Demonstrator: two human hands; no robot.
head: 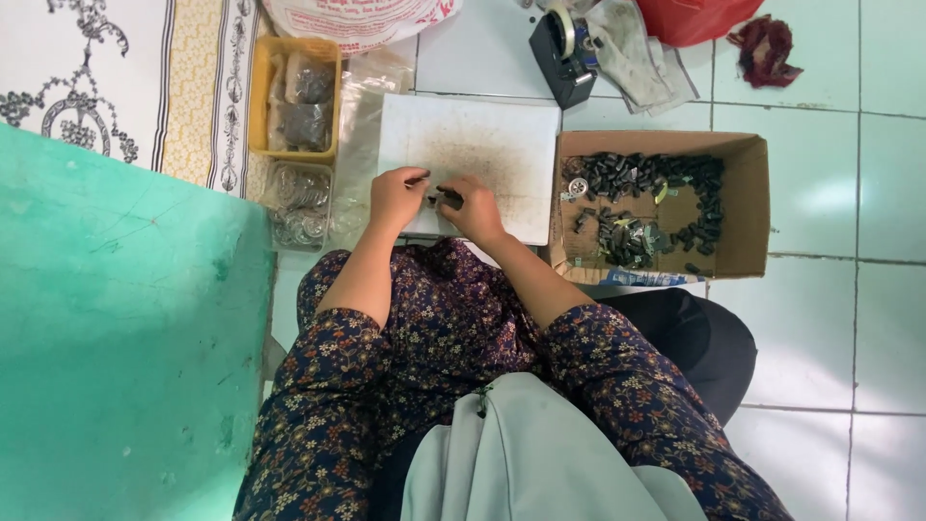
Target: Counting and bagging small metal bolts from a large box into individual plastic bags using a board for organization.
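left hand (pixel 395 196) pinched thin dark pin; right hand (pixel 471 205) gripped small black part (pixel 449 196), both over white stained work board (pixel 470 159). open brown cardboard box (pixel 738 207) beside board held many loose black parts (pixel 641 207): judged much left. finished count unclear.

left hand (pixel 397 196), right hand (pixel 471 205), fingers pinched close

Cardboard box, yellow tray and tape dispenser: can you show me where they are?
cardboard box (pixel 748 207): head view, bare right inner wall.
yellow tray (pixel 258 96): head view, left rim.
tape dispenser (pixel 557 60): head view, black body.
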